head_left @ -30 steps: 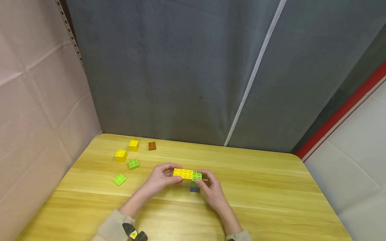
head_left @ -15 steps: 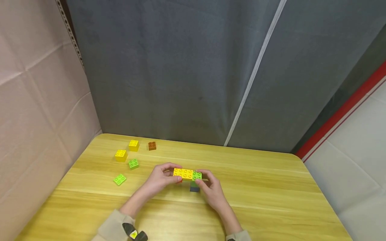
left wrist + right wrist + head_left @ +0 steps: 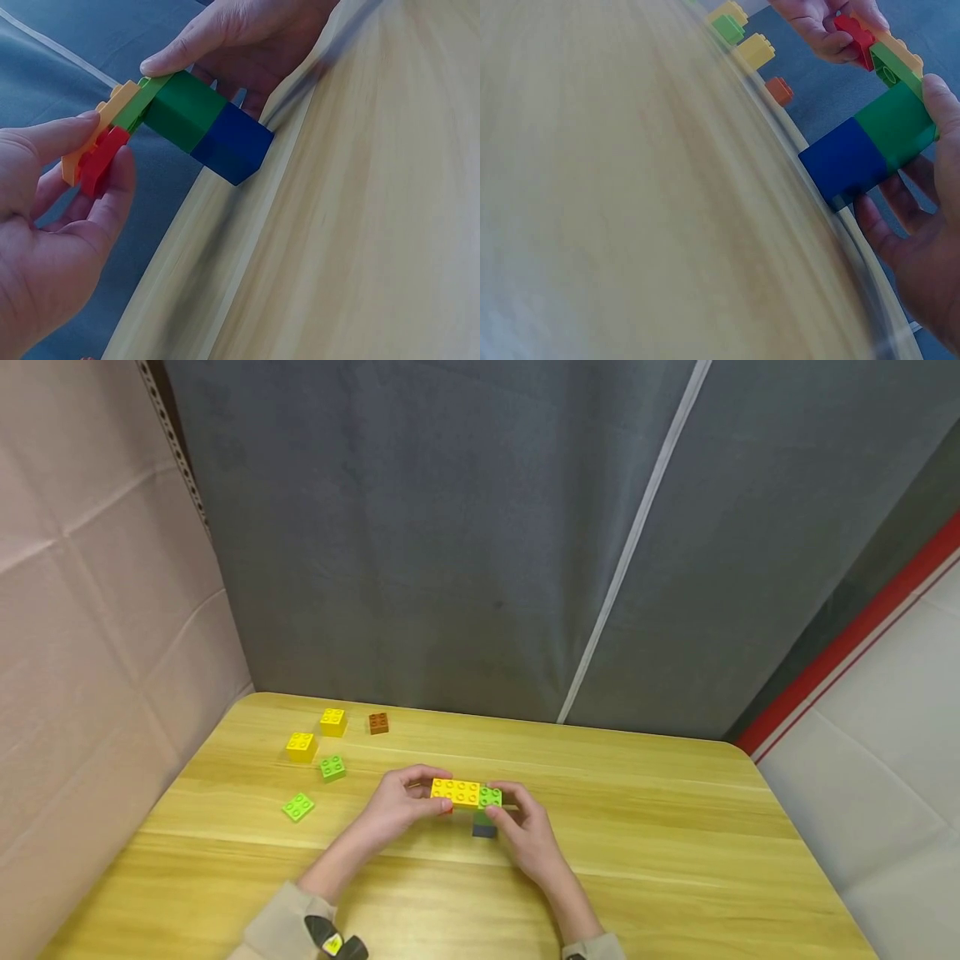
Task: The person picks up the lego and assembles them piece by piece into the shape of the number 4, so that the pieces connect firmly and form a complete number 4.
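Both hands hold one assembly of toy building bricks above the table. A long yellow brick (image 3: 456,792) lies along its top, and a light green piece (image 3: 491,797) adjoins it on the right. My left hand (image 3: 396,802) pinches the yellow end between thumb and fingers, with a red brick (image 3: 103,159) fixed beneath it. At the other end, my right hand (image 3: 529,837) grips the light green piece with thumb and fingers. Below that piece, a dark green brick (image 3: 184,109) and a blue brick (image 3: 234,142) form a downward column, plain in both wrist views.
Loose bricks stand on the wooden table (image 3: 675,843) to the left: two yellow bricks (image 3: 302,747), a light green brick (image 3: 332,768), a flat light green piece (image 3: 298,807) and a brown brick (image 3: 378,723). A grey curtain (image 3: 450,568) hangs behind the far edge.
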Demonstrator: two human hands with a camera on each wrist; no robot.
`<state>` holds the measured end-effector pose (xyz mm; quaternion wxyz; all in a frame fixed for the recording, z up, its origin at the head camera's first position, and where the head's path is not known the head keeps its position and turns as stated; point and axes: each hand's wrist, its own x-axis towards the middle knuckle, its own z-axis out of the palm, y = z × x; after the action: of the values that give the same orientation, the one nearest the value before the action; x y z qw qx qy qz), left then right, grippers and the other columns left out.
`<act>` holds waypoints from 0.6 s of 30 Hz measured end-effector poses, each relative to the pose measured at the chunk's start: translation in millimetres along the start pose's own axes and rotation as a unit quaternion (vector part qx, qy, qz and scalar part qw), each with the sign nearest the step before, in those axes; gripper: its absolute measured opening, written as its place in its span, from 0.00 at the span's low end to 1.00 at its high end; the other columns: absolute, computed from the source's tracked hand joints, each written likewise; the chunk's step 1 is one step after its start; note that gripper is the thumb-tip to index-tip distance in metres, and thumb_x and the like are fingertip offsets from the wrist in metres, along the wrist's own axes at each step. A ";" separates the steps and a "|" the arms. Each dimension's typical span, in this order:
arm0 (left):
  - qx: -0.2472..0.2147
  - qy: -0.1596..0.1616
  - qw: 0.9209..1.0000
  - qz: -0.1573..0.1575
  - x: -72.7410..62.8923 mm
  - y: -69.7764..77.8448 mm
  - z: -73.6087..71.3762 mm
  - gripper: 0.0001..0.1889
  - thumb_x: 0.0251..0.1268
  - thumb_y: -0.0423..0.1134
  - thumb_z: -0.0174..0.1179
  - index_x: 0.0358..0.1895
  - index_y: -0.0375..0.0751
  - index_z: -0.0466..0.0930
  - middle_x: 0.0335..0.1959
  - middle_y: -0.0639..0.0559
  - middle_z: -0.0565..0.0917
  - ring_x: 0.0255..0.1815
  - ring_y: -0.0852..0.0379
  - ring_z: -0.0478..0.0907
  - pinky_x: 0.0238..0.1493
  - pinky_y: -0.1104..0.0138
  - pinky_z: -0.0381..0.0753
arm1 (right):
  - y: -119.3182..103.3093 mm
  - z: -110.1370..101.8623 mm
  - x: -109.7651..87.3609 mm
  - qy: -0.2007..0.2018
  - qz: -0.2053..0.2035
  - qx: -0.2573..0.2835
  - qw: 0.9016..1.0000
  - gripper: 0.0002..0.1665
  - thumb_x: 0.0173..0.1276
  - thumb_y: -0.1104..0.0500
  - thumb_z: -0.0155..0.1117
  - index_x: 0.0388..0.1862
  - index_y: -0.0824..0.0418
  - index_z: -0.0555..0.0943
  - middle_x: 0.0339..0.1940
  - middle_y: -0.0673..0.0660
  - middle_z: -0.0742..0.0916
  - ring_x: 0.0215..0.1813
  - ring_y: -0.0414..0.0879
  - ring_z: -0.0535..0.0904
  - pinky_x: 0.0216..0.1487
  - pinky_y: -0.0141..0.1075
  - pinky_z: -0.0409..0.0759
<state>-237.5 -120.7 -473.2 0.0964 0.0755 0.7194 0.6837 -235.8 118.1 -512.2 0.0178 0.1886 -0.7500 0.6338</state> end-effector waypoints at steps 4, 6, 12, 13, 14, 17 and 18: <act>-0.002 0.006 1.000 0.001 -0.4 0.2 0.4 0.23 0.60 0.33 0.74 0.59 0.34 0.82 0.51 0.43 0.84 0.45 0.49 0.84 0.47 0.65 0.84 | -0.3 -0.1 -0.2 -0.001 -0.001 0.001 1.000 0.16 0.77 0.64 0.62 0.62 0.62 0.78 0.54 0.61 0.84 0.51 0.52 0.82 0.50 0.35 0.83; -0.006 0.008 1.000 0.001 -0.6 0.4 0.5 0.23 0.60 0.33 0.74 0.58 0.34 0.82 0.51 0.43 0.84 0.46 0.49 0.84 0.47 0.65 0.84 | -0.2 -0.2 -0.4 -0.002 0.001 0.001 1.000 0.16 0.77 0.63 0.62 0.62 0.62 0.78 0.54 0.60 0.84 0.51 0.51 0.82 0.50 0.35 0.83; -0.011 0.005 1.000 0.004 0.2 0.6 0.3 0.23 0.60 0.31 0.74 0.59 0.32 0.81 0.51 0.42 0.84 0.46 0.49 0.84 0.47 0.66 0.85 | 0.3 -0.3 -0.6 -0.002 0.003 0.003 1.000 0.16 0.77 0.63 0.61 0.62 0.62 0.78 0.55 0.60 0.84 0.51 0.51 0.82 0.51 0.35 0.82; -0.011 0.004 1.000 0.004 0.4 0.8 0.3 0.23 0.60 0.31 0.74 0.59 0.32 0.81 0.51 0.41 0.85 0.46 0.50 0.84 0.47 0.66 0.85 | 0.2 -0.2 -0.6 -0.002 0.003 0.004 1.000 0.16 0.77 0.64 0.61 0.62 0.62 0.78 0.55 0.60 0.84 0.51 0.51 0.82 0.50 0.35 0.82; -0.011 0.003 1.000 0.005 0.4 1.3 0.2 0.23 0.61 0.31 0.74 0.59 0.31 0.81 0.51 0.41 0.85 0.46 0.50 0.84 0.47 0.66 0.85 | 0.1 -0.2 -0.5 -0.002 0.003 0.004 1.000 0.16 0.77 0.64 0.61 0.62 0.62 0.78 0.55 0.60 0.84 0.51 0.51 0.82 0.50 0.35 0.82; -0.014 0.001 1.000 0.004 0.1 3.3 0.3 0.24 0.61 0.31 0.73 0.60 0.31 0.80 0.51 0.41 0.85 0.46 0.50 0.84 0.47 0.66 0.84 | -0.3 -0.3 -0.4 -0.001 0.002 0.003 1.000 0.16 0.77 0.64 0.62 0.62 0.61 0.78 0.54 0.59 0.84 0.52 0.52 0.81 0.50 0.34 0.82; -0.015 0.001 1.000 0.004 -0.1 3.9 0.4 0.24 0.61 0.31 0.73 0.60 0.30 0.80 0.51 0.41 0.85 0.46 0.50 0.84 0.47 0.66 0.84 | -0.6 -0.3 -0.3 -0.001 0.002 0.003 1.000 0.16 0.77 0.64 0.62 0.62 0.61 0.78 0.54 0.59 0.84 0.52 0.52 0.81 0.50 0.35 0.82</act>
<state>-237.4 -120.1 -469.3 0.0941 0.0766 0.7088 0.6949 -235.3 118.4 -511.6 0.0151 0.1882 -0.7481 0.6361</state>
